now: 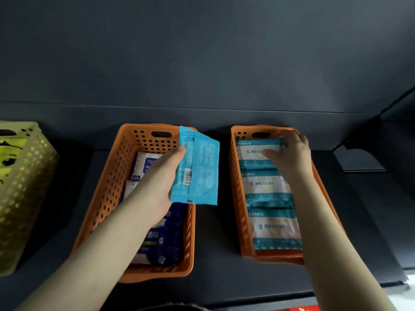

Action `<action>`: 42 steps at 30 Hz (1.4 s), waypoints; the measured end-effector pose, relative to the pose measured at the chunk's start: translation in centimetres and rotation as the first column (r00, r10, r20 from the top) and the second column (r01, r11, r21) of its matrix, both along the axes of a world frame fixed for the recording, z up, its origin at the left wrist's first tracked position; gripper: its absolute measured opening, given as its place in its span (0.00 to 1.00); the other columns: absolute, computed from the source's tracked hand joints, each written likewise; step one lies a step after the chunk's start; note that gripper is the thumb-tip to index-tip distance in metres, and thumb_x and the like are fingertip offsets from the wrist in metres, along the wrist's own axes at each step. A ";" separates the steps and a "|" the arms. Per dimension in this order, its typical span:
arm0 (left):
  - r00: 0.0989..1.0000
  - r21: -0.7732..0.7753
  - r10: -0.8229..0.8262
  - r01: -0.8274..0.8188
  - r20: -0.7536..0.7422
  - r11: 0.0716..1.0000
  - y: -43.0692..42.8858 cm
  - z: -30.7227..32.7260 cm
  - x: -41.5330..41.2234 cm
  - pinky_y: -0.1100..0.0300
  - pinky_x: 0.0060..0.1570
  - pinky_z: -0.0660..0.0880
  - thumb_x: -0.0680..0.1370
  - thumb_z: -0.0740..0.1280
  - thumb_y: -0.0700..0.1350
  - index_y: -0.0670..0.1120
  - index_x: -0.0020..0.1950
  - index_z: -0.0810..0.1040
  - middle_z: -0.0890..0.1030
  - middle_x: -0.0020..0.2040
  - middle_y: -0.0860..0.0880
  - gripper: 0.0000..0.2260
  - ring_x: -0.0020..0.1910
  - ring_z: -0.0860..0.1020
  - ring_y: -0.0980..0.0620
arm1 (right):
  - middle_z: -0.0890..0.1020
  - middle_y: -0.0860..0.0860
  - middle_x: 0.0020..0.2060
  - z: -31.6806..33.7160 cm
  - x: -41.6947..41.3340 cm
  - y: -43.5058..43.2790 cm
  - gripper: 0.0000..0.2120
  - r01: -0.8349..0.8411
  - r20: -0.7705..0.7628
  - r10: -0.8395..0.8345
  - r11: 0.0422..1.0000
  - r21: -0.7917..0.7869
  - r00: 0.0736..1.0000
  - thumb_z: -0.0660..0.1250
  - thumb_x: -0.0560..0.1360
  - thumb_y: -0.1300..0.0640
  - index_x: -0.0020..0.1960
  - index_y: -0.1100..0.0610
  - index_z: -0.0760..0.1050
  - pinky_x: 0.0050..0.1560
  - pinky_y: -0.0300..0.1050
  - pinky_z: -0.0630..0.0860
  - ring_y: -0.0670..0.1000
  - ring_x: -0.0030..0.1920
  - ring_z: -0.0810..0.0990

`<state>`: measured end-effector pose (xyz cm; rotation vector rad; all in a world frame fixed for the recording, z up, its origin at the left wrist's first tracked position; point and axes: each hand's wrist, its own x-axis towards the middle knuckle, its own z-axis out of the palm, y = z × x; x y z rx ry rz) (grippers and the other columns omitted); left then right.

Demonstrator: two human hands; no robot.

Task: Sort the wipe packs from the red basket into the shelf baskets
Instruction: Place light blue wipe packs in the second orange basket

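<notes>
blue wipe pack (197, 167), one, clamped in my left hand (164, 173), long axis pointing away from me, over the left orange basket (105, 194)'s right wall; right orange basket (238, 198) just rightward, my right hand (289, 153) on its far pack (251, 153), grip not tellable.

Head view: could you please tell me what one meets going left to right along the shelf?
Yellow-green perforated plastic basket → orange perforated plastic basket holding dark-blue packs → light-blue wipe pack in the grip of the left hand → second orange perforated basket holding teal-and-white packs.

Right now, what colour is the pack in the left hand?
The pack is light blue; head view.
</notes>
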<state>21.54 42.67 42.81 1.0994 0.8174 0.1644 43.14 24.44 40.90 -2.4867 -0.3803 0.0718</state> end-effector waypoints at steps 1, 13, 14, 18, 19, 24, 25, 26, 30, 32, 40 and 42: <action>1.000 -0.022 0.009 -0.009 0.008 1.000 -0.1 0.2 0.1 0.42 0.66 0.71 0.76 0.67 0.60 0.57 0.66 0.75 0.78 0.66 0.53 0.20 0.65 0.76 0.50 | 0.72 0.56 0.64 -0.2 0.0 0.0 0.26 -0.017 0.029 0.017 1.000 -0.017 0.999 0.75 0.70 0.51 0.65 0.54 0.73 0.61 0.48 0.69 0.57 0.62 0.72; 0.979 -0.167 -0.003 0.038 0.204 0.985 -2.1 2.9 -0.3 0.47 0.57 0.78 0.80 0.63 0.50 0.52 0.64 0.77 0.81 0.62 0.49 0.13 0.61 0.80 0.48 | 0.84 0.43 0.54 6.3 -9.7 0.7 0.10 -0.366 -0.146 0.472 0.814 0.452 0.869 0.64 0.80 0.52 0.59 0.51 0.81 0.56 0.33 0.74 0.40 0.56 0.80; 0.975 -0.157 -0.030 0.067 0.222 0.985 -2.6 3.2 -0.2 0.49 0.56 0.79 0.81 0.61 0.51 0.51 0.65 0.76 0.82 0.61 0.48 0.14 0.60 0.80 0.49 | 0.83 0.42 0.55 6.4 -11.0 0.7 0.12 -0.388 -0.179 0.521 0.787 0.480 0.835 0.63 0.80 0.51 0.61 0.50 0.80 0.58 0.34 0.74 0.39 0.58 0.79; 0.940 -0.085 -0.178 0.210 0.290 0.974 -4.5 4.4 0.1 0.51 0.58 0.79 0.83 0.55 0.55 0.53 0.65 0.76 0.79 0.65 0.51 0.16 0.62 0.78 0.51 | 0.82 0.41 0.56 5.8 -14.5 0.5 0.15 -0.289 -0.201 0.533 0.694 0.659 0.822 0.65 0.76 0.47 0.62 0.46 0.75 0.57 0.32 0.73 0.38 0.59 0.78; 0.936 -0.045 -0.211 0.232 0.281 0.972 -4.8 4.6 0.0 0.52 0.59 0.78 0.83 0.55 0.55 0.54 0.64 0.77 0.78 0.66 0.52 0.16 0.63 0.78 0.50 | 0.83 0.41 0.55 5.8 -14.8 0.2 0.13 -0.226 -0.228 0.515 0.674 0.703 0.826 0.66 0.76 0.49 0.61 0.46 0.75 0.56 0.32 0.74 0.39 0.59 0.79; 0.960 0.389 -0.245 0.177 0.133 0.904 -4.0 4.8 -0.3 0.60 0.56 0.77 0.82 0.60 0.52 0.57 0.60 0.77 0.76 0.63 0.53 0.10 0.58 0.77 0.57 | 0.85 0.53 0.53 6.2 -14.8 -2.4 0.10 0.083 -0.473 0.469 0.639 0.765 0.746 0.63 0.80 0.58 0.58 0.57 0.80 0.55 0.47 0.80 0.54 0.55 0.83; 0.970 0.493 -0.225 0.151 0.095 0.857 -3.5 4.5 -0.2 0.61 0.57 0.75 0.82 0.61 0.53 0.59 0.63 0.76 0.74 0.64 0.55 0.11 0.59 0.75 0.59 | 0.85 0.56 0.53 6.6 -14.6 -2.8 0.11 0.122 -0.506 0.482 0.626 0.770 0.716 0.62 0.80 0.59 0.58 0.59 0.80 0.51 0.45 0.81 0.54 0.53 0.84; 0.975 0.542 -0.210 0.140 0.069 0.829 -3.1 4.5 -0.2 0.62 0.59 0.72 0.80 0.62 0.55 0.60 0.64 0.74 0.73 0.64 0.57 0.13 0.60 0.73 0.60 | 0.85 0.57 0.53 6.9 -14.4 -3.2 0.11 0.135 -0.524 0.500 0.622 0.771 0.690 0.62 0.80 0.59 0.58 0.61 0.80 0.47 0.43 0.82 0.53 0.50 0.84; 0.935 0.512 -0.354 0.300 0.008 0.805 -2.5 4.8 0.4 0.58 0.46 0.79 0.80 0.65 0.50 0.56 0.53 0.78 0.81 0.53 0.53 0.04 0.51 0.80 0.57 | 0.85 0.59 0.49 7.2 -13.7 -3.9 0.09 0.131 -0.562 0.445 0.692 0.710 0.697 0.68 0.73 0.55 0.48 0.60 0.83 0.43 0.45 0.81 0.54 0.44 0.84; 0.938 0.483 -0.345 0.291 0.025 0.826 -2.7 4.9 0.8 0.58 0.39 0.80 0.80 0.66 0.45 0.52 0.50 0.79 0.83 0.50 0.48 0.03 0.45 0.82 0.55 | 0.85 0.59 0.48 6.8 -13.4 -4.0 0.10 0.262 -0.593 0.363 0.649 0.715 0.719 0.71 0.70 0.55 0.46 0.60 0.83 0.42 0.46 0.82 0.54 0.44 0.85; 0.971 0.336 -0.213 0.167 0.105 0.927 -4.2 4.0 0.5 0.56 0.38 0.83 0.79 0.67 0.41 0.43 0.49 0.76 0.82 0.50 0.46 0.02 0.46 0.84 0.54 | 0.85 0.56 0.51 4.5 -14.1 -3.6 0.08 0.540 -0.660 0.235 0.415 0.732 0.714 0.66 0.78 0.56 0.50 0.59 0.80 0.36 0.39 0.82 0.52 0.49 0.85; 0.969 0.429 -0.222 0.155 0.111 0.890 -4.5 3.6 0.5 0.59 0.38 0.82 0.79 0.67 0.42 0.45 0.47 0.76 0.82 0.49 0.49 0.02 0.47 0.83 0.57 | 0.85 0.55 0.47 4.5 -13.5 -3.3 0.07 0.472 -0.588 0.155 0.453 0.757 0.794 0.66 0.78 0.56 0.46 0.58 0.81 0.36 0.40 0.82 0.52 0.46 0.83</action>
